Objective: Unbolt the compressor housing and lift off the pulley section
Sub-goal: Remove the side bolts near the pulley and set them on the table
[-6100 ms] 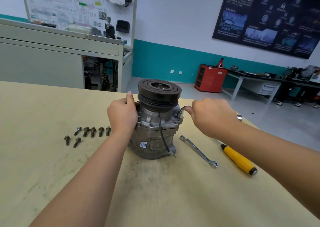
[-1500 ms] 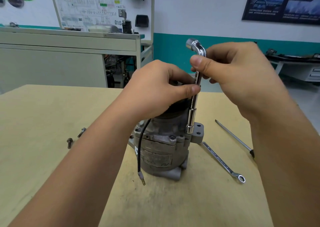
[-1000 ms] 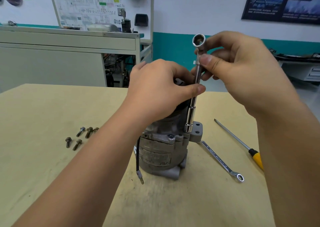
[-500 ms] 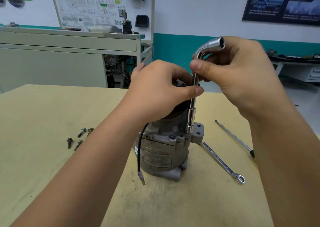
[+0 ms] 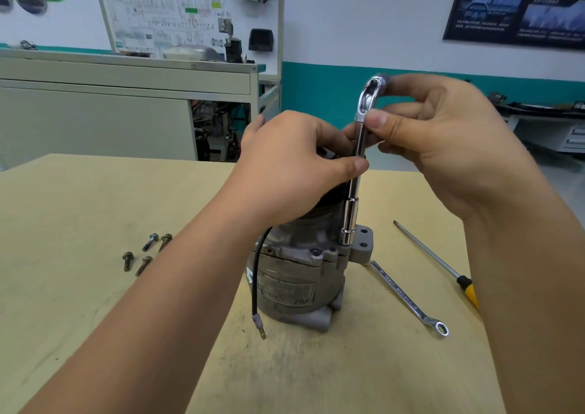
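Our right hand (image 5: 443, 147) pinched the wrench (image 5: 354, 192) near its bent top. Just left of it, our left hand (image 5: 294, 173) gripped the pulley (image 5: 329, 198) atop the compressor (image 5: 291, 280), thumb touching the shaft. Below both hands, the socket met the housing flange. A spanner (image 5: 408, 298) and a screwdriver (image 5: 433, 261) lay under the right forearm, and four bolts (image 5: 149, 242) lay far left on the surface (image 5: 79, 211).

The scuffed tan table (image 5: 79, 318) carries the upright compressor (image 5: 294, 287), four loose bolts (image 5: 145, 265) left of it, and a combination wrench (image 5: 406, 296) and a yellow-handled screwdriver (image 5: 435, 258) to the right.
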{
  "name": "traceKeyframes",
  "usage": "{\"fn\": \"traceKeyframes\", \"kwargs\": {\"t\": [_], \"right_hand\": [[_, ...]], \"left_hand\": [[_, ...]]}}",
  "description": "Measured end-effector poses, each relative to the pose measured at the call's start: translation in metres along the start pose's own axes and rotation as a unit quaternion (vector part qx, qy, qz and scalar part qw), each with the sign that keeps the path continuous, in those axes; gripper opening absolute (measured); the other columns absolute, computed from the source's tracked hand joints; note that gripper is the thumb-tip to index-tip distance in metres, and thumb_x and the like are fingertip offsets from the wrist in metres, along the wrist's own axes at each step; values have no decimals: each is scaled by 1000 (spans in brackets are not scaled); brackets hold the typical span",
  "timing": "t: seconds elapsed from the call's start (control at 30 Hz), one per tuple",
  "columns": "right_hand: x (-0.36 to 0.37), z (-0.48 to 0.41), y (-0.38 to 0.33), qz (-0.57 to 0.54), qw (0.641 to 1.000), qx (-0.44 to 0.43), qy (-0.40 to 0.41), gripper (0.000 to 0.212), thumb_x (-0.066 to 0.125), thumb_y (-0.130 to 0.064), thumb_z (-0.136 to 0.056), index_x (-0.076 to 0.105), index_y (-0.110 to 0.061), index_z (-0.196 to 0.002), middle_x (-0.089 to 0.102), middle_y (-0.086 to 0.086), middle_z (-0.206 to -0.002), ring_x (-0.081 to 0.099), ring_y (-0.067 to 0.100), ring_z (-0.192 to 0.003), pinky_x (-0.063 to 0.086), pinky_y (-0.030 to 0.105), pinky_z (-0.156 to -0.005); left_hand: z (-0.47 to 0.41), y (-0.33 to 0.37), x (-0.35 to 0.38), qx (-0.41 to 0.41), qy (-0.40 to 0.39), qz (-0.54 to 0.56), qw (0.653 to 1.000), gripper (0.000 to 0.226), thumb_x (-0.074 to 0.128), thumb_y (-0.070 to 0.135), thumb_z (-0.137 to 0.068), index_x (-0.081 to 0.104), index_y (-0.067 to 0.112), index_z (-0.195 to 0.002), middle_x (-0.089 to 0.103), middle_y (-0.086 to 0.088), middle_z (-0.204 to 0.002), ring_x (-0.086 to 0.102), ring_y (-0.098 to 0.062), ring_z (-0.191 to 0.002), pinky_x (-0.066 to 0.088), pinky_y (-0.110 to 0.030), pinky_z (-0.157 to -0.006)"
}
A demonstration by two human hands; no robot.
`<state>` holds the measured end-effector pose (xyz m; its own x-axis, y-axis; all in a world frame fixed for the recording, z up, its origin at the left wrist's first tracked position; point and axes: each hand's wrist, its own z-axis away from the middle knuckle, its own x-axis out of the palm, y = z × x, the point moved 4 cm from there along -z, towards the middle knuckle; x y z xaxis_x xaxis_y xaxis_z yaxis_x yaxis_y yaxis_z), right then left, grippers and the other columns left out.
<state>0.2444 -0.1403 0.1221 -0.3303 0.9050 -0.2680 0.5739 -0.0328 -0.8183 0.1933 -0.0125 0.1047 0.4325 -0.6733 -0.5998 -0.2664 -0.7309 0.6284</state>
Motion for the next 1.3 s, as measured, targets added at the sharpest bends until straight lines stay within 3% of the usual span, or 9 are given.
{"fn": "traceKeyframes", "kwargs": {"t": [0.1,0.23,0.4,0.5,0.63,0.83,1.03,1.2,1.3], "right_hand": [[-1,1,0,-2,1000,10,3,12,65,-16,-85,61,-22,-93,74,-6,-73,70,7,-73,43,23,-68],[-3,3,-2,78,996,0,51,13,74,-32,-73,66,-23,-78,72,-5,-70,65,2,-64,45,13,-55],[-1,9,-12,186,972,-37,139,29,76,-45,-63,63,-21,-72,67,1,-73,65,20,-73,55,42,-70],[3,11,-17,216,964,-52,146,34,73,-51,-58,63,-22,-73,64,-4,-69,63,14,-68,54,39,-67],[6,10,-15,229,962,-52,141,26,78,-40,-67,62,-21,-73,63,-5,-69,62,13,-68,54,39,-67],[4,8,-13,220,968,-61,108,15,73,-34,-77,61,-29,-71,65,-7,-70,63,10,-69,55,36,-69],[1,5,-10,179,979,-68,70,8,71,-25,-81,64,-29,-80,70,-3,-78,68,12,-72,56,43,-76],[-2,2,-7,126,988,-74,53,15,70,-15,-82,64,-28,-79,71,-5,-73,68,13,-69,53,19,-61],[-5,1,-6,112,990,-69,48,16,69,-12,-83,63,-27,-82,71,-7,-73,66,11,-65,50,16,-58]], "left_hand": [[0,1,1,-4,18,3,1000,7,72,41,-80,73,35,-82,70,12,-81,64,-13,-92,36,-51,-107],[0,2,2,-8,42,10,999,12,75,46,-75,70,35,-73,66,18,-70,61,-1,-78,39,-51,-104],[1,2,2,-12,55,9,998,17,76,47,-72,68,34,-65,62,18,-61,54,1,-65,39,-54,-102],[1,3,3,-18,57,15,998,26,78,46,-70,62,30,-56,56,18,-52,48,0,-57,38,-59,-102],[2,5,4,-11,61,8,998,33,78,45,-70,54,28,-55,55,15,-54,51,-3,-61,38,-59,-101],[2,6,2,-4,41,-22,999,20,73,51,-73,63,34,-69,65,15,-74,62,-8,-83,37,-54,-104],[1,2,1,-3,13,2,1000,9,72,43,-80,72,35,-83,71,12,-87,64,-13,-96,35,-52,-107],[0,0,1,4,11,20,1000,3,72,36,-82,71,38,-83,71,16,-91,63,-13,-102,33,-51,-110],[0,1,2,12,16,7,1000,20,73,35,-82,62,45,-69,68,21,-89,63,-11,-103,32,-51,-110]]}}
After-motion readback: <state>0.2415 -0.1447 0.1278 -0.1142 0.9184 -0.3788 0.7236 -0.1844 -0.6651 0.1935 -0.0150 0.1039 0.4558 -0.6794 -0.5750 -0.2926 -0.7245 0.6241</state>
